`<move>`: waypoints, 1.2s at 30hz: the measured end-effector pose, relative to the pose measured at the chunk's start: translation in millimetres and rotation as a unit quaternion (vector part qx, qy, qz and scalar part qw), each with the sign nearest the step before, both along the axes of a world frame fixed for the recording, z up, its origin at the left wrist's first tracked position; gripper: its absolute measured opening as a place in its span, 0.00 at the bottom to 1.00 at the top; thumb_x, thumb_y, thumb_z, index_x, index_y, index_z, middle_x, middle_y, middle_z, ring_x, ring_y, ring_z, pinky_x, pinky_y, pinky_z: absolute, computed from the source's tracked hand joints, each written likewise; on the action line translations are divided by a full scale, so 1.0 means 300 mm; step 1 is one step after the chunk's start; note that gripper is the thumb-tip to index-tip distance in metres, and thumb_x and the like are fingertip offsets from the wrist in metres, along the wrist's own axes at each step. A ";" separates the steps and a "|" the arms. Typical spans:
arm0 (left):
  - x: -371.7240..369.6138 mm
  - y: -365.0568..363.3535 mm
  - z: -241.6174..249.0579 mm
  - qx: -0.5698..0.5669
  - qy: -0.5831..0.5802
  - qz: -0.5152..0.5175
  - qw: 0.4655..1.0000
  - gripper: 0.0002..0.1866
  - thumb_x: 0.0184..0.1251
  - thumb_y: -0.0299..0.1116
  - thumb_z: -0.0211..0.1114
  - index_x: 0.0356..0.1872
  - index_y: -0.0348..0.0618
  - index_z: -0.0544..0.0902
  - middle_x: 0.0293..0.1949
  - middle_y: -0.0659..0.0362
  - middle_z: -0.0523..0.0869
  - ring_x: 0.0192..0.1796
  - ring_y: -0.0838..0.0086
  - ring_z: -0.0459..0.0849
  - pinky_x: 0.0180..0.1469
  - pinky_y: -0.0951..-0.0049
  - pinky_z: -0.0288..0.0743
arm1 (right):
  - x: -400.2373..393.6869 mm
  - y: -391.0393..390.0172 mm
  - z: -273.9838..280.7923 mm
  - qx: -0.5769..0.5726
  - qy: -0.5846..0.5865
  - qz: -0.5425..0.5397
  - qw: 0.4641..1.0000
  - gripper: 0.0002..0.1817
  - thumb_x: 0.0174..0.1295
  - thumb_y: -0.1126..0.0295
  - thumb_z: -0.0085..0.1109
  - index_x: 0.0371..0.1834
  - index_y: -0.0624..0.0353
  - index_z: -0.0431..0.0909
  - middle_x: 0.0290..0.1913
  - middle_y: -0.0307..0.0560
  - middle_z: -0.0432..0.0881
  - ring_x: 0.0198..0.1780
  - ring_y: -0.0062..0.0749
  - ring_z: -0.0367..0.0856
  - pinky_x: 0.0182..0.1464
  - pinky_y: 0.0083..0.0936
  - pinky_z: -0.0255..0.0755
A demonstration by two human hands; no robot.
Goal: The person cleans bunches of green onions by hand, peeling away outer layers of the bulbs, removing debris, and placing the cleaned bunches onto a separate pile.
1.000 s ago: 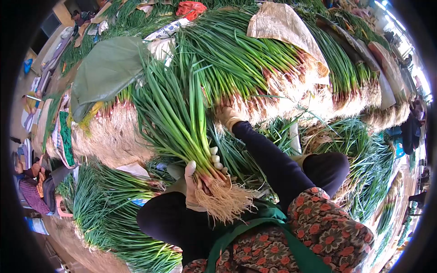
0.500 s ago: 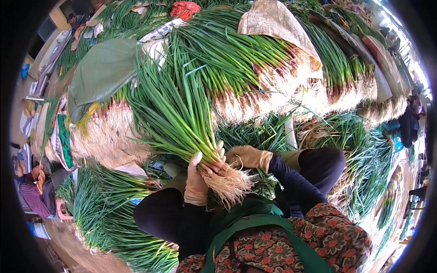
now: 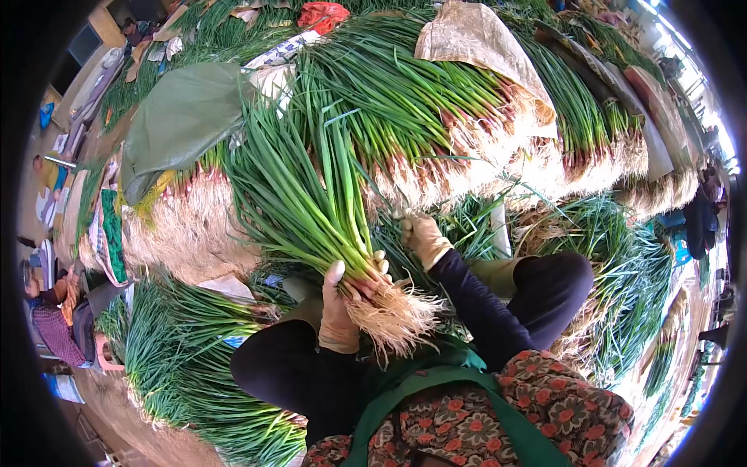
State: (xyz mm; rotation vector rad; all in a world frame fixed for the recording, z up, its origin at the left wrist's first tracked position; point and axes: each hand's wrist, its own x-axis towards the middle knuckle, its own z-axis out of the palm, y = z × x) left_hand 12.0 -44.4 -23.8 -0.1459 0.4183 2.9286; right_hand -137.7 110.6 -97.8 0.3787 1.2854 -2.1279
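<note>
My left hand (image 3: 337, 315), in a pale glove, is closed round a thick bunch of green onions (image 3: 327, 210) just above the roots. The long leaves fan up and away to the left; the pale, stringy roots hang over my lap. My right hand (image 3: 425, 240), gloved too, is apart from the bunch, to its right and a little farther from me. Its fingers are curled together near a thin leaf strand; what they pinch, if anything, is too small to make out. Loose green leaves (image 3: 467, 229) lie beside and beneath this hand.
Stacked green onions (image 3: 420, 101) rise ahead, roots toward me, partly under a tan sack (image 3: 486, 47). A dark green sheet (image 3: 183, 124) covers onions to the left. More onions (image 3: 194, 366) lie by my left knee, and a leaf heap (image 3: 622, 272) lies right. Another person (image 3: 58, 331) sits far left.
My right hand has moved up and away from the bunch's root end, toward the stacked onions. My left hand keeps its hold, and the bunch has barely moved.
</note>
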 end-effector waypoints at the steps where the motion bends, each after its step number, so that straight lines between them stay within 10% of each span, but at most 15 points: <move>1: -0.005 0.002 0.019 -0.015 0.012 0.012 1.000 0.33 0.66 0.51 0.52 0.63 0.33 0.65 0.55 0.44 0.76 0.57 0.57 0.76 0.61 0.56 0.69 | 0.008 0.012 0.057 0.028 0.120 0.094 0.988 0.17 0.71 0.55 0.47 0.44 0.56 0.79 0.19 0.30 0.66 0.19 0.19 0.64 0.23 0.18 0.60; 7: -0.002 0.002 -0.036 -0.111 -0.029 0.054 0.992 0.27 0.67 0.47 0.52 0.57 0.33 0.71 0.50 0.48 0.79 0.53 0.59 0.78 0.62 0.55 0.69 | 0.088 -0.090 0.148 0.308 0.460 0.156 0.818 0.17 0.67 0.58 0.53 0.47 0.59 0.79 0.33 0.51 0.84 0.33 0.39 0.83 0.34 0.30 0.75; 9: 0.004 -0.007 -0.034 -0.100 -0.042 0.055 0.993 0.27 0.66 0.48 0.53 0.56 0.34 0.71 0.48 0.48 0.80 0.51 0.59 0.79 0.58 0.55 0.72 | 0.131 -0.072 0.306 0.383 0.405 0.254 0.790 0.15 0.65 0.59 0.52 0.40 0.61 0.78 0.33 0.56 0.83 0.34 0.47 0.83 0.35 0.36 0.76; 11: 0.002 0.023 0.022 -0.058 -0.098 0.087 0.990 0.29 0.65 0.50 0.54 0.57 0.36 0.71 0.47 0.48 0.81 0.49 0.58 0.80 0.52 0.54 0.75 | 0.137 -0.063 0.196 0.434 0.670 0.220 0.561 0.14 0.65 0.59 0.50 0.39 0.59 0.78 0.30 0.55 0.82 0.32 0.46 0.83 0.34 0.37 0.75; 13: 0.002 0.029 0.007 -0.072 -0.089 0.081 0.990 0.27 0.64 0.49 0.55 0.54 0.34 0.72 0.46 0.48 0.80 0.46 0.58 0.80 0.52 0.55 0.75 | 0.114 -0.092 0.141 0.445 0.459 0.237 0.731 0.15 0.63 0.58 0.48 0.35 0.59 0.78 0.31 0.56 0.81 0.36 0.50 0.81 0.37 0.41 0.74; 17: 0.008 0.013 0.002 -0.101 -0.097 0.085 0.986 0.25 0.64 0.46 0.55 0.51 0.32 0.73 0.43 0.50 0.81 0.46 0.62 0.80 0.54 0.60 0.74 | 0.099 -0.166 0.065 0.439 0.469 0.223 0.734 0.18 0.61 0.54 0.49 0.32 0.58 0.79 0.30 0.60 0.82 0.35 0.55 0.81 0.40 0.45 0.73; 20: 0.015 0.012 -0.007 -0.112 -0.139 0.086 0.980 0.26 0.64 0.48 0.56 0.53 0.34 0.72 0.45 0.51 0.80 0.45 0.60 0.80 0.54 0.58 0.74 | 0.082 -0.176 0.065 0.509 0.467 0.284 0.665 0.14 0.61 0.58 0.50 0.32 0.57 0.79 0.31 0.58 0.82 0.34 0.52 0.82 0.39 0.42 0.75; 21: 0.030 0.020 0.016 -0.041 -0.102 0.073 0.991 0.27 0.64 0.49 0.55 0.54 0.35 0.71 0.47 0.51 0.79 0.47 0.60 0.80 0.54 0.56 0.74 | 0.016 -0.171 -0.069 0.653 0.426 0.331 0.532 0.14 0.61 0.57 0.50 0.32 0.56 0.79 0.30 0.56 0.82 0.33 0.52 0.82 0.39 0.42 0.75; 23: 0.053 0.020 0.139 0.090 -0.019 0.040 0.995 0.28 0.65 0.50 0.55 0.56 0.36 0.70 0.51 0.51 0.77 0.49 0.59 0.79 0.55 0.54 0.73 | -0.065 -0.030 -0.064 0.595 0.362 0.284 0.660 0.17 0.61 0.54 0.50 0.36 0.57 0.80 0.31 0.56 0.83 0.34 0.52 0.83 0.40 0.43 0.76; 25: 0.023 -0.070 -0.056 0.106 0.155 -0.016 0.982 0.34 0.64 0.56 0.55 0.65 0.45 0.64 0.60 0.48 0.71 0.54 0.59 0.75 0.58 0.53 0.70 | -0.063 0.023 0.002 0.568 0.445 0.353 0.596 0.20 0.62 0.53 0.49 0.40 0.58 0.80 0.32 0.57 0.83 0.36 0.53 0.83 0.43 0.43 0.76; 31: 0.003 0.008 0.069 0.118 0.044 0.045 0.991 0.40 0.62 0.60 0.55 0.69 0.44 0.61 0.58 0.46 0.75 0.51 0.58 0.79 0.55 0.58 0.75 | -0.262 -0.214 0.100 0.481 0.453 0.206 0.722 0.26 0.62 0.58 0.53 0.60 0.61 0.70 0.41 0.63 0.82 0.44 0.53 0.82 0.48 0.44 0.74; 32: 0.005 -0.037 0.028 0.155 0.105 -0.050 0.981 0.41 0.69 0.52 0.55 0.73 0.39 0.47 0.62 0.47 0.70 0.64 0.58 0.70 0.67 0.54 0.63 | -0.299 -0.266 0.078 0.531 0.447 0.253 0.674 0.26 0.61 0.59 0.54 0.59 0.65 0.69 0.44 0.65 0.81 0.47 0.54 0.81 0.48 0.43 0.74; 36: 0.010 -0.012 0.123 0.167 0.043 -0.013 0.985 0.40 0.64 0.52 0.59 0.68 0.34 0.58 0.49 0.53 0.80 0.53 0.60 0.79 0.57 0.55 0.75 | -0.357 -0.390 -0.004 0.646 0.435 0.259 0.571 0.16 0.60 0.62 0.53 0.43 0.65 0.76 0.39 0.59 0.83 0.45 0.46 0.83 0.48 0.35 0.75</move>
